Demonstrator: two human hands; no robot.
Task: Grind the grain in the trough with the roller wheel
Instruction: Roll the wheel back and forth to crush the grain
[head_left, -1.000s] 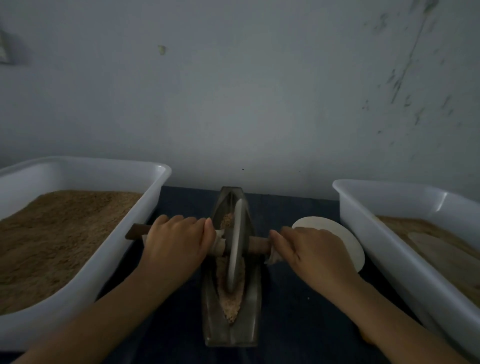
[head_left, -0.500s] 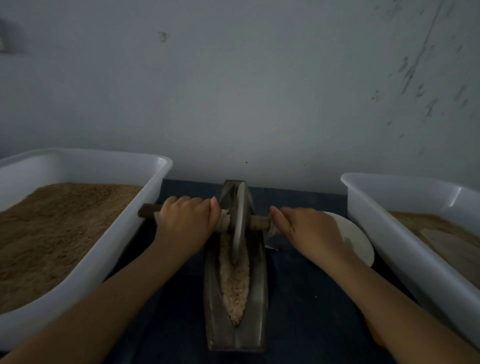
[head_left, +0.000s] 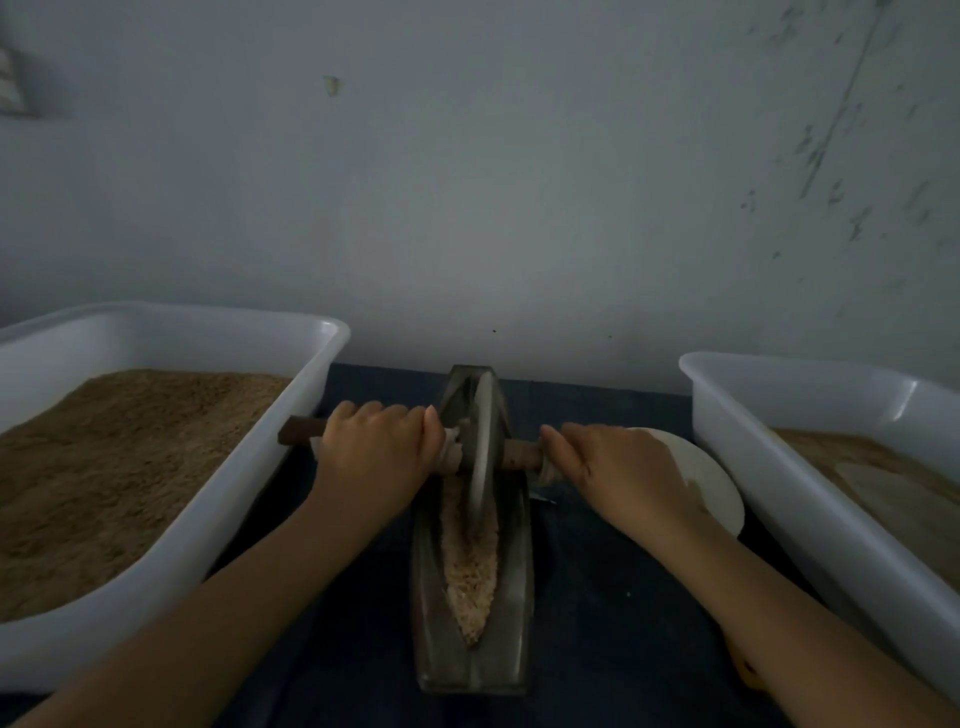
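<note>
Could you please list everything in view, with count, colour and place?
trough: one, dark grey metal, centre of the table, running away from the person.
grain: one strip, pale brown, inside the trough.
roller wheel: one, grey disc on a brown wooden axle, at the trough's far end.
tubs: two, white plastic, one at each side, both holding brown meal.
round plate: one, white, between trough and right tub.
table cover: one, dark blue.
wall: grey, behind.
left hand: grips the axle left of the wheel.
right hand: grips the axle right of it.
</note>
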